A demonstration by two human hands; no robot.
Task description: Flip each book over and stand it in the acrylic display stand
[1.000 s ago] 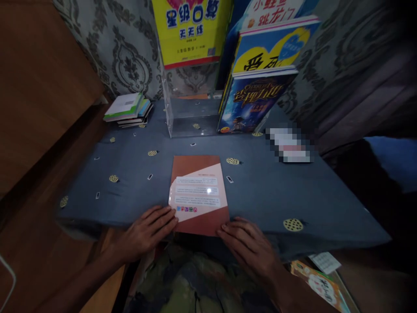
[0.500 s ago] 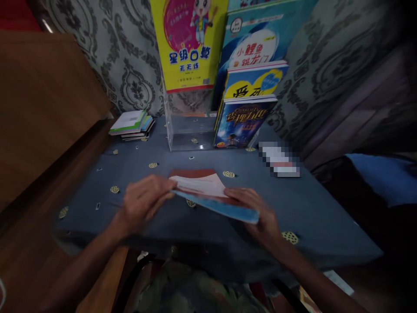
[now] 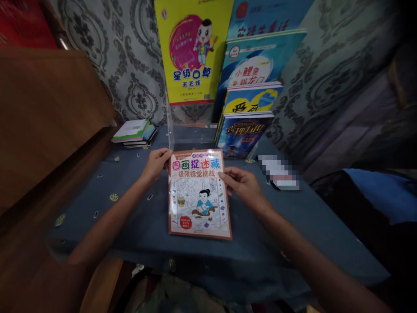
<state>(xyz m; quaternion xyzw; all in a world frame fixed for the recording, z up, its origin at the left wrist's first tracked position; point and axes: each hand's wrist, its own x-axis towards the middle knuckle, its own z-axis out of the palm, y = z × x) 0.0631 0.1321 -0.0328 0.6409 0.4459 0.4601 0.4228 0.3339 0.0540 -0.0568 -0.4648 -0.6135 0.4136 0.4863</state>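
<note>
A thin children's picture book (image 3: 198, 195) lies front cover up on the blue patterned tablecloth (image 3: 286, 226), a cartoon child drawn on its cover. My left hand (image 3: 156, 164) grips the book's top left corner. My right hand (image 3: 243, 184) holds its right edge near the top, thumb on the cover. Both arms reach forward over the table.
A clear acrylic stand (image 3: 182, 134) sits behind the book. Several upright books lean on the wall: a yellow one (image 3: 193, 52), blue ones (image 3: 250, 69) and a dark one (image 3: 243, 132). A small stack of books (image 3: 134, 131) lies at the back left. A wooden panel (image 3: 42, 113) borders the left.
The book lay back cover up near the table's front edge. Both hands lifted it, flipped it over and set it farther in, front cover up.
</note>
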